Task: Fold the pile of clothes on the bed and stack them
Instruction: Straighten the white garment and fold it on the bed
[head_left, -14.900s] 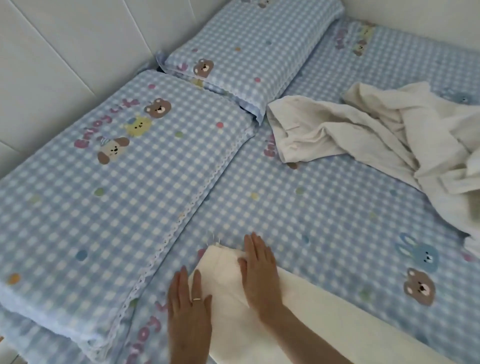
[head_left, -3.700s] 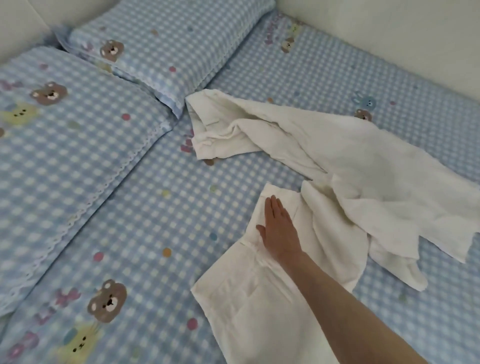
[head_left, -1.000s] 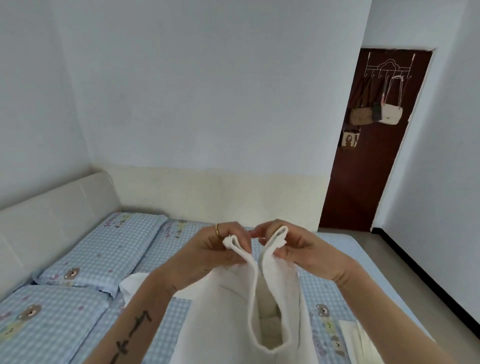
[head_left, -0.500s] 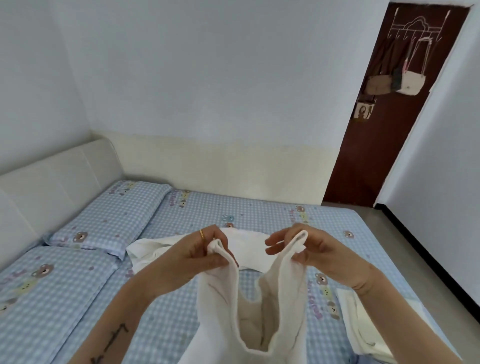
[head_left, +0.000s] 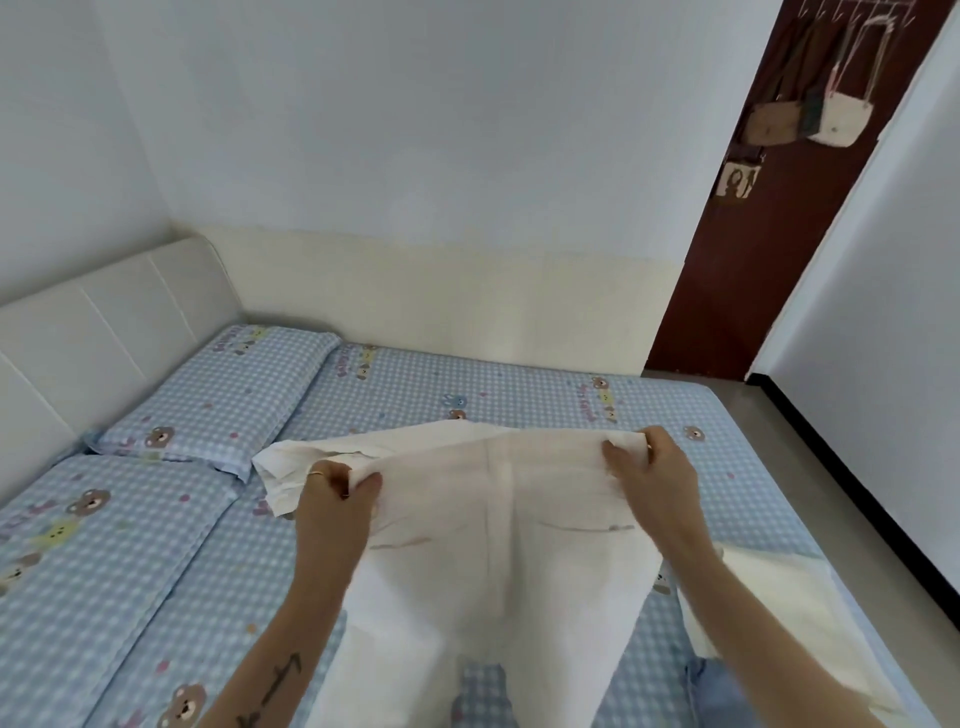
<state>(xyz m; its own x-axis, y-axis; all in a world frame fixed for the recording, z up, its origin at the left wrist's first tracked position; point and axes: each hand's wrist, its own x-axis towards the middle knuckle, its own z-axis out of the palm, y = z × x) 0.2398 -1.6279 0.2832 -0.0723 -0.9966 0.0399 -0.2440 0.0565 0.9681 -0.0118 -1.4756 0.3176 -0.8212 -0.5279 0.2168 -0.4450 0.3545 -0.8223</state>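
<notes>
Your two forearms reach forward from the lower edge of the view, the left one bearing a dark tattoo (head_left: 275, 686). Your left hand (head_left: 332, 499) and right hand (head_left: 652, 480) are held well apart, each with fingers and thumb curled tight on a top corner of a pair of white trousers (head_left: 498, 561), the waistband stretched level between them. The trousers hang spread below your hands, back pockets and centre seam facing you, the two legs dropping out of view at the lower edge. A ring (head_left: 316, 473) shows on your left hand. Below and to the right of your right hand, a folded cream garment (head_left: 795, 613) lies flat on the bed (head_left: 519, 395). Just beyond your left hand, another white garment (head_left: 291, 467) lies crumpled on the blue checked sheet. Farther left of your left hand lie two checked pillows, the nearer (head_left: 93, 545) and the farther (head_left: 223, 389), against a cream headboard (head_left: 104, 312). Far beyond your right hand stands a dark brown door (head_left: 753, 291) hung with bags (head_left: 800, 122).
</notes>
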